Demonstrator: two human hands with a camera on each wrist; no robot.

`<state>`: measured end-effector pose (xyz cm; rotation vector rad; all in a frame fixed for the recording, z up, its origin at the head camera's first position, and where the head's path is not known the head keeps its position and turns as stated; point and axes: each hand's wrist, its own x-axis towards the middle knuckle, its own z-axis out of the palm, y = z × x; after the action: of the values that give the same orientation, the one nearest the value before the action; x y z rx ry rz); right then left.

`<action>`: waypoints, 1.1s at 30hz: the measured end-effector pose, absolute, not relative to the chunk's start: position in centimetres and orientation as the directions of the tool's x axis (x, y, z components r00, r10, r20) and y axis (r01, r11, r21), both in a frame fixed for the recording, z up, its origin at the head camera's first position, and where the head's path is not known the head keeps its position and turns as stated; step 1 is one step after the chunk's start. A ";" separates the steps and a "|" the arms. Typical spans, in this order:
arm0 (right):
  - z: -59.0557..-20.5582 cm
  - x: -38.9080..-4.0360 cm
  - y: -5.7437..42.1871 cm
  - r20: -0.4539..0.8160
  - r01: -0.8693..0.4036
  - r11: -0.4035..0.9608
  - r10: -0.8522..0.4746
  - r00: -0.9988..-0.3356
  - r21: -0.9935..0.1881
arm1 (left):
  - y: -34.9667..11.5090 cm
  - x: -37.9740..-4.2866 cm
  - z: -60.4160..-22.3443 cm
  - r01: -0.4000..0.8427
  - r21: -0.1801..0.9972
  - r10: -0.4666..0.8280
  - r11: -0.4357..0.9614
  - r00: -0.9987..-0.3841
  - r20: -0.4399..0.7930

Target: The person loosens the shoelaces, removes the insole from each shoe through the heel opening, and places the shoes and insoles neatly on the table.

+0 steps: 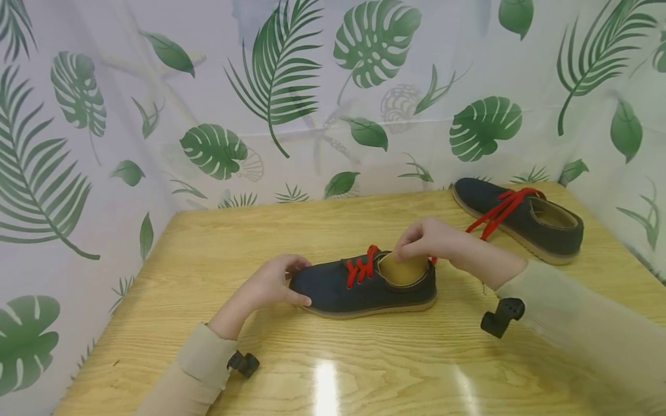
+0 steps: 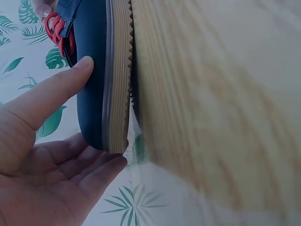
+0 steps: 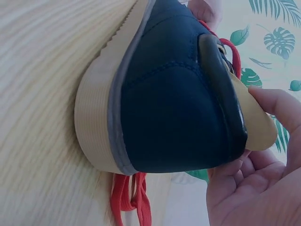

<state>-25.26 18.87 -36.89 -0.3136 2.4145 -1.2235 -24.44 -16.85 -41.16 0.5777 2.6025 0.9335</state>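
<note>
A dark blue shoe [image 1: 322, 286] with red laces [image 1: 359, 271] lies sole down on the table, toe pointing left. At the toe, my left hand [image 1: 270, 283] grips it, thumb on the near side and fingers round the tip. My right hand [image 1: 429, 237] is over the heel opening and pinches a tan insole [image 3: 261, 127] between thumb and fingers. The insole's heel end sticks up past the shoe's collar [image 3: 225, 94] in the right wrist view; its front part is hidden inside the shoe.
A second dark blue shoe [image 1: 557, 234] stands at the back right of the wooden table [image 1: 250, 225], its red laces trailing toward my right forearm. A leaf-print cloth [image 1: 312, 138] hangs behind the table and along its sides.
</note>
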 end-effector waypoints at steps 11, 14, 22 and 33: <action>-37.0 -25.0 19.2 -0.288 0.101 0.432 -0.395 -0.873 -0.896 | -16.9 -24.3 -41.3 0.261 0.650 0.464 0.714 -0.871 -0.160; -37.1 -25.1 19.3 -0.300 0.139 0.388 -0.392 -0.870 -0.911 | -16.9 -24.4 -41.2 0.271 0.637 0.465 0.721 -0.871 -0.157; -37.3 -24.9 19.6 -0.300 0.162 0.353 -0.384 -0.873 -0.922 | -16.7 -24.7 -41.2 0.267 0.635 0.468 0.725 -0.867 -0.170; -37.4 -25.0 20.1 -0.298 0.193 0.309 -0.342 -0.891 -0.931 | -16.6 -24.9 -41.3 0.275 0.636 0.471 0.721 -0.868 -0.159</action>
<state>-25.04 20.13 -37.37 -0.1325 2.1367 -1.6132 -24.93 -16.62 -41.30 0.5840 2.6172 0.8948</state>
